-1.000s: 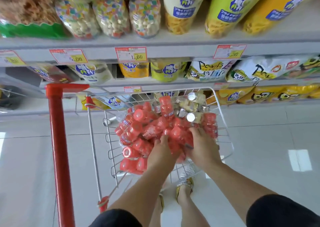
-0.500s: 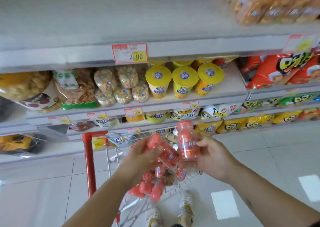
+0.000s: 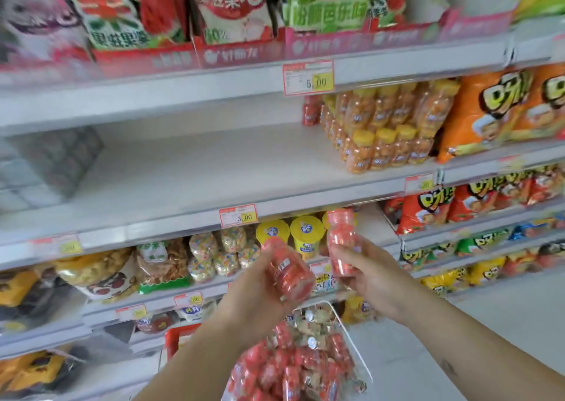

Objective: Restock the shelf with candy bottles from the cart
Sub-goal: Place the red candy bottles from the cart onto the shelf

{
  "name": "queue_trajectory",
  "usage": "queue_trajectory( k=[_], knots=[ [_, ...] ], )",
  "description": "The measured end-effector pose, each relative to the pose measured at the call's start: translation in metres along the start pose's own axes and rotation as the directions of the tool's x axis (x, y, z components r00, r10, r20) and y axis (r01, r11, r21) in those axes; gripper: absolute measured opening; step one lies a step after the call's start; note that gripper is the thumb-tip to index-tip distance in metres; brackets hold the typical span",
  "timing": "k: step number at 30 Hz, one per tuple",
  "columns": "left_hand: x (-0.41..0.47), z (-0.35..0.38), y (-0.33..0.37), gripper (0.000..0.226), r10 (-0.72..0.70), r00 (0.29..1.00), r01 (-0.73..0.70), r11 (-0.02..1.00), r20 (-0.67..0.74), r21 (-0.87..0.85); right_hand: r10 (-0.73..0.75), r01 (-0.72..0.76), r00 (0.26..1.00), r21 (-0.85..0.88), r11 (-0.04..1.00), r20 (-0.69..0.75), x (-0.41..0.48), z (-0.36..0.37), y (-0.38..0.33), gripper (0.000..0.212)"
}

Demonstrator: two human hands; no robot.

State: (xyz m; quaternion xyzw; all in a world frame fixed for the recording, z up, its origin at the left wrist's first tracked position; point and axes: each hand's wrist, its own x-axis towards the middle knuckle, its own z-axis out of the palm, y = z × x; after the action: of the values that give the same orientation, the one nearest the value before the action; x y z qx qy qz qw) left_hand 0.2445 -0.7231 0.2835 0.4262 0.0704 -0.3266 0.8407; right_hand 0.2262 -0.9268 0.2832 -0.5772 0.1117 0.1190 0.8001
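Left hand (image 3: 256, 293), right hand (image 3: 373, 275) lifted red bottles (image 3: 290, 272) higher, nearer shelf (image 3: 195, 168).

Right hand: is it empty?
No, the right hand grips a red candy bottle, cap up, in front of the shelves.

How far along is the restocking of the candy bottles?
Early. The shelf is mostly bare beside the yellow-capped bottles. The left hand holds one red bottle, the right hand a second bottle. The cart is heaped with more to move.
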Motion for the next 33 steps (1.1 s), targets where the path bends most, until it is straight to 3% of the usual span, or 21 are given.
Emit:
queue_trajectory(
  k=[2, 6, 9, 13, 16, 19, 23, 29, 31, 33],
  knots=[
    [0.012, 0.008, 0.012, 0.034, 0.032, 0.999, -0.032, 0.999, 0.002, -0.009, -0.083, 0.082, 0.997, -0.038, 0.996, -0.010, 0.009, 0.002, -0.019, 0.049],
    [0.051, 0.016, 0.045, 0.035, 0.227, 0.974, -0.225, 0.961, 0.008, 0.160, -0.242, 0.213, 0.968, -0.307, 0.927, -0.059, 0.052, 0.003, -0.055, 0.037],
    [0.084, 0.025, 0.078, 0.039, 0.437, 0.896, -0.377, 0.846, -0.085, 0.377, -0.371, 0.291, 0.925, -0.473, 0.831, -0.083, 0.098, 0.013, -0.081, 0.035],
    [0.131, 0.030, 0.118, 0.057, 0.617, 0.773, -0.445, 0.692, -0.147, 0.568, -0.436, 0.297, 0.894, -0.592, 0.749, -0.103, 0.181, 0.016, -0.095, 0.044],
    [0.162, 0.025, 0.132, 0.041, 0.677, 0.725, -0.441, 0.600, -0.130, 0.667, -0.458, 0.262, 0.883, -0.702, 0.663, -0.102, 0.226, 0.011, -0.093, 0.041],
    [0.183, 0.016, 0.137, 0.043, 0.702, 0.701, -0.386, 0.521, -0.125, 0.761, -0.486, 0.197, 0.866, -0.813, 0.549, -0.119, 0.253, 0.004, -0.088, 0.037],
    [0.201, 0.007, 0.132, 0.043, 0.702, 0.703, -0.358, 0.485, -0.111, 0.798, -0.493, 0.191, 0.862, -0.831, 0.523, -0.113, 0.265, 0.001, -0.085, 0.033],
    [0.208, 0.005, 0.133, 0.057, 0.678, 0.729, -0.280, 0.421, -0.094, 0.863, -0.459, 0.092, 0.877, -0.889, 0.449, -0.140, 0.237, 0.003, -0.092, 0.043],
    [0.203, 0.005, 0.132, 0.069, 0.671, 0.735, -0.204, 0.358, -0.099, 0.911, -0.434, 0.092, 0.896, -0.918, 0.387, -0.094, 0.214, 0.001, -0.087, 0.053],
    [0.193, 0.005, 0.129, 0.061, 0.698, 0.703, -0.113, 0.303, -0.139, 0.946, -0.439, 0.139, 0.898, -0.948, 0.287, -0.001, 0.194, 0.002, -0.080, 0.054]
  ],
)
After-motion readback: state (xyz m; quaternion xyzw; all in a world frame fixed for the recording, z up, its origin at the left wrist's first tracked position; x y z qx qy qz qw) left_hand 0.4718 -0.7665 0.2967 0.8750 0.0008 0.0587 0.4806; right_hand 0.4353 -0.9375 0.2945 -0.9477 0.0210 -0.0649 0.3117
